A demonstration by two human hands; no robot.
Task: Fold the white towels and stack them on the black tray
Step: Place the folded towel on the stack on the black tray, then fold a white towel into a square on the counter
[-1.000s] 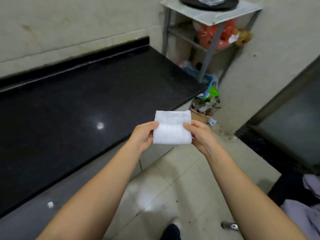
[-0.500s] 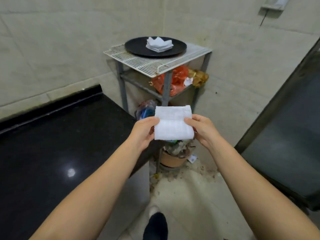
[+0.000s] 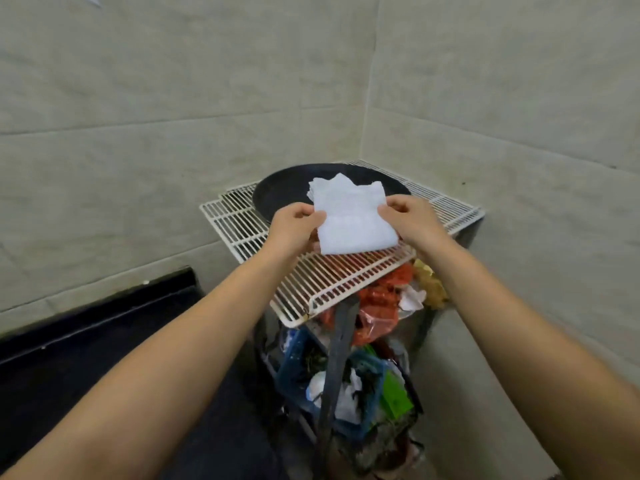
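A folded white towel (image 3: 356, 226) is held flat between both hands, over the near rim of the round black tray (image 3: 277, 195). My left hand (image 3: 292, 228) pinches its left edge, my right hand (image 3: 414, 221) pinches its right edge. Behind it on the tray lies a stack of folded white towels (image 3: 327, 183), mostly hidden by the held towel. The tray stands on a white wire rack (image 3: 332, 275) in the corner of the room.
Below the rack hang red and yellow plastic bags (image 3: 381, 306), with a blue crate (image 3: 298, 365) of rubbish under them. A black countertop (image 3: 86, 358) lies at the lower left. Tiled walls close the corner behind the rack.
I have come up to the rack from the countertop. Both hands carried the folded towel forward, from in front of the rack to over the near edge of the tray.
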